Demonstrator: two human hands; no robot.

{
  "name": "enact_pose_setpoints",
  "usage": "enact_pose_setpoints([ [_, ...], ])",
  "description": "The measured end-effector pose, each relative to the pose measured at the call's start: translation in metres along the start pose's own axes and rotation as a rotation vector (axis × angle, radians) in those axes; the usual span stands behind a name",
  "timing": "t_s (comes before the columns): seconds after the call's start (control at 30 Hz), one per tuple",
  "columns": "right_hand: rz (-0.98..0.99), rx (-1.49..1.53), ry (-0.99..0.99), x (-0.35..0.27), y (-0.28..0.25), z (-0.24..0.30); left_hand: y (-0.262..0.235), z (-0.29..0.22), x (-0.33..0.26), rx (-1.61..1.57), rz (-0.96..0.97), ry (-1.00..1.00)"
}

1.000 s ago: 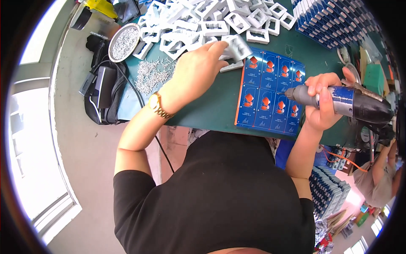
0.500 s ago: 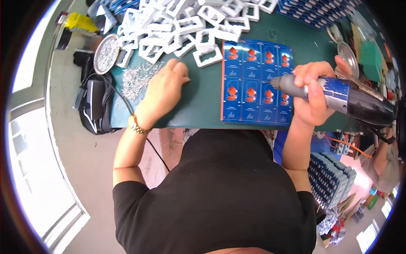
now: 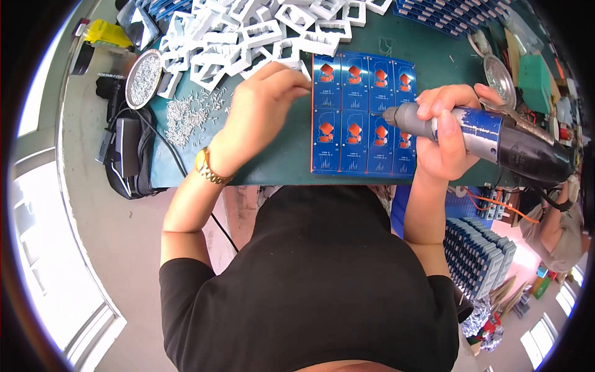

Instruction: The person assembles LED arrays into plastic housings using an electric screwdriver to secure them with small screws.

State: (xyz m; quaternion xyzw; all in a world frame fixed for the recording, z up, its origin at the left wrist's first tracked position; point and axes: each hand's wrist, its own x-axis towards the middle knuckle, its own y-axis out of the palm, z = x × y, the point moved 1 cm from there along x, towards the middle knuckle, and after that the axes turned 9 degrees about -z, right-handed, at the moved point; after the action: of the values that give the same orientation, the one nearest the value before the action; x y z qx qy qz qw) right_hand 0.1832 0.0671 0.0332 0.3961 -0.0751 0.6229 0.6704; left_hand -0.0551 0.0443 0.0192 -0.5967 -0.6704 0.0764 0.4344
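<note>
My right hand (image 3: 449, 133) is wrapped round a blue and black electric screwdriver (image 3: 508, 139). The tool lies level, its tip pointing left over a blue printed panel (image 3: 341, 141) with orange-red patches. That panel lies flat on the green table and carries two rows of matching sections. My left hand (image 3: 263, 108), with a gold watch (image 3: 214, 170) on its wrist, is closed with fingertips pinched beside the panel's upper left edge. Whatever is between them is too small to make out. Loose small silver screws (image 3: 186, 118) are scattered to the left of this hand.
A heap of white plastic frames (image 3: 260, 34) covers the back of the table. A round dish of screws (image 3: 144, 79) stands at the left, near a black bag (image 3: 133, 152) and a cable. Blue stacked panels (image 3: 449, 15) lie at the back right, beside another metal dish (image 3: 499, 80).
My left hand has moved right from the loose screws to the panel's left edge. The right hand still holds the screwdriver over the panel. The whole view has shifted slightly.
</note>
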Motion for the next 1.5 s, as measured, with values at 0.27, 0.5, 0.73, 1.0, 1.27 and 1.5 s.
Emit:
enact_pose_setpoints([
  [0.27, -0.059, -0.038, -0.021, -0.006, -0.004, 0.005, 0.001, -0.014, 0.002, -0.190, 0.066, 0.080],
  [0.5, 0.002, -0.003, -0.094, -0.017, -0.007, 0.013, -0.035, 0.026, -0.034, 0.284, 0.155, 0.009],
  [0.73, 0.005, -0.108, -0.088, -0.015, -0.001, 0.015, -0.011, 0.034, -0.020, 0.461, 0.084, -0.206],
  [1.0, 0.043, -0.095, -0.082, -0.016, 0.003, 0.017, -0.007, 0.023, -0.015, 0.318, -0.062, -0.089],
  [1.27, 0.061, -0.125, -0.064, -0.012, 0.006, 0.014, 0.036, -0.019, 0.013, -0.257, 0.121, 0.086],
  [1.5, 0.102, -0.140, -0.076, -0.017, 0.003, 0.016, 0.068, -0.013, 0.017, -0.306, 0.209, 0.132],
])
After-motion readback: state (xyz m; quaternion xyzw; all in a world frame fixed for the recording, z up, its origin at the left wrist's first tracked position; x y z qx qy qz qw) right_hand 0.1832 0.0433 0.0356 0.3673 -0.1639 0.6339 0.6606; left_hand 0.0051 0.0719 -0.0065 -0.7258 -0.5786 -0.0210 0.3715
